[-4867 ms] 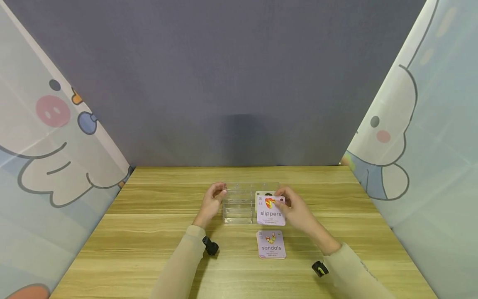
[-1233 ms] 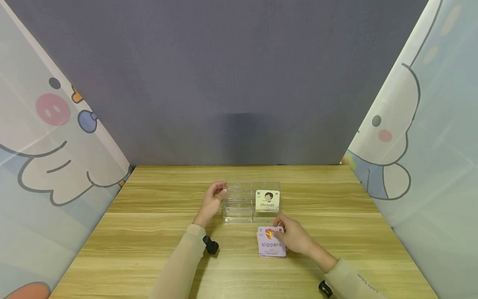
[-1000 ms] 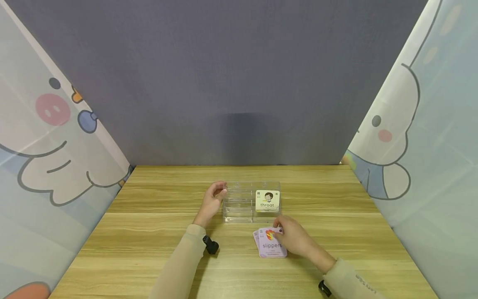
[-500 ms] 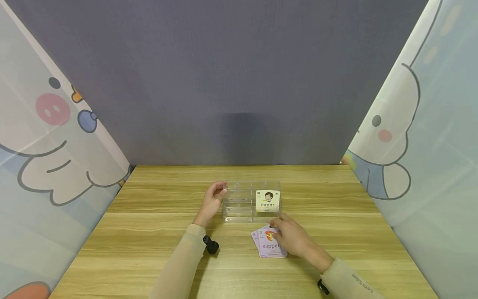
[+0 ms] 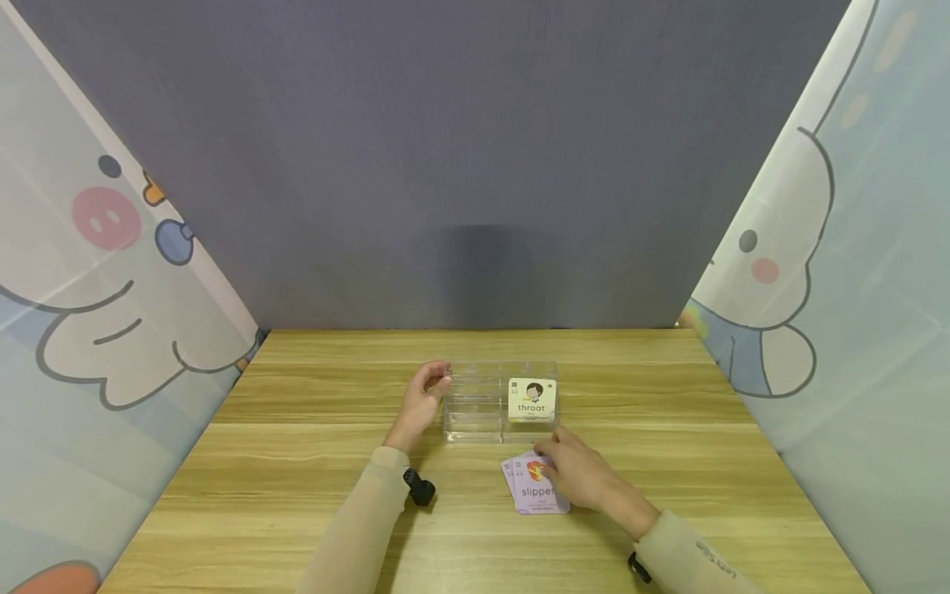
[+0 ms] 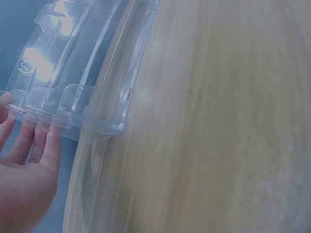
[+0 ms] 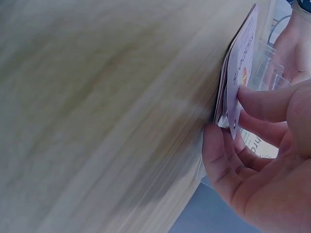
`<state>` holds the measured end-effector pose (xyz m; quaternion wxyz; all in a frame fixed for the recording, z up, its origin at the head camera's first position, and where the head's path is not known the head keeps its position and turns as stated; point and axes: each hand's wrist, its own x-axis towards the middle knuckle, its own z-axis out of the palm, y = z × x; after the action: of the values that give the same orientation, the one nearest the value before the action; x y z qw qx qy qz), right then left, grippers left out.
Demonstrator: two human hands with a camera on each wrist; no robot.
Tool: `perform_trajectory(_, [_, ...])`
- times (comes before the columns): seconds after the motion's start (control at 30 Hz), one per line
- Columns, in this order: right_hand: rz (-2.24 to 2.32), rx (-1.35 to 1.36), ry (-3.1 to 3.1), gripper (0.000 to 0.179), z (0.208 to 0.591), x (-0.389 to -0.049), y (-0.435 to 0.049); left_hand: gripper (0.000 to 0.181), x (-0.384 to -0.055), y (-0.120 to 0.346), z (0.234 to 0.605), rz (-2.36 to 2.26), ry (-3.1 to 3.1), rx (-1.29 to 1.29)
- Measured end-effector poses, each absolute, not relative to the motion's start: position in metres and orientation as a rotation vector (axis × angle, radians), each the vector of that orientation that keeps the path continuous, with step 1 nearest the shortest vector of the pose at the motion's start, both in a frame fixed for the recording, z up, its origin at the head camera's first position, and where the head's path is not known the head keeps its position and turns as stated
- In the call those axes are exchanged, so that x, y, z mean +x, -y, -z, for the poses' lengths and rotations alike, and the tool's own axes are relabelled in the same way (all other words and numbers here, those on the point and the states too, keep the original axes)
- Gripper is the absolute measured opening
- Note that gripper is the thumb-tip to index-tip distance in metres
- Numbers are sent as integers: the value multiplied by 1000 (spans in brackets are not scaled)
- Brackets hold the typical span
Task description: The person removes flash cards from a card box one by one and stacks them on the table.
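A clear plastic tiered holder [image 5: 472, 421] stands on the table; its left side is pinched between the thumb and fingers of my left hand [image 5: 419, 403], also seen in the left wrist view, where the hand [image 6: 26, 179] meets the holder's end wall. In front of the holder, my right hand [image 5: 582, 472] pinches a lilac "slippers" card [image 5: 536, 495] by its right edge. Another lilac card [image 5: 507, 469] peeks out beneath it, fanned to the left. The right wrist view has the thumb on the card's face [image 7: 243, 58] and fingertips behind the cards. A cream "throat" card [image 5: 531, 400] sits in the holder's right column.
The wooden table [image 5: 312, 478] extends on both sides of the holder. A grey panel [image 5: 475, 165] rises behind it, with cartoon-printed curtains [image 5: 809, 247] at the sides. Black wrist cameras [image 5: 420, 488] sit on both sleeves.
The slippers card has come down from in front of the holder onto the sandals card, uncovering the throat card. The lilac cards then fanned apart slightly. My left hand has stayed put.
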<state>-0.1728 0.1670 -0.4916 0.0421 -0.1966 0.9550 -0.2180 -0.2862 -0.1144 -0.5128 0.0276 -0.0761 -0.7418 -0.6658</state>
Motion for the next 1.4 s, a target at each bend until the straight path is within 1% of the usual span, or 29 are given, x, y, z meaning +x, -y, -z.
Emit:
perform_trajectory(0.23, [635,-584,-2926,35,493,-174,-166,36,-285,115,512,2046,2296,-239])
perform_trajectory(0.47, [673,-506,-2916,21,494,-176,-165,35,-287,114,514,2042,2306,-225])
perform_trajectory(0.63, [687,-519,-2926,14,495,-178,-167,35,-289,114,515,2040,2302,-233])
perform_trajectory(0.87, [656,-503,-2937,15,495,-178,-167,36,-288,115,514,2053,2295,-235])
perform_trajectory(1.13, [564,-508,-3003,22,494,-179,-166,35,-287,115,515,2027,2292,-248])
perform_trajectory(1.4, [592,-510,-3022,25,493,-178,-165,35,-287,115,514,2035,2296,-235])
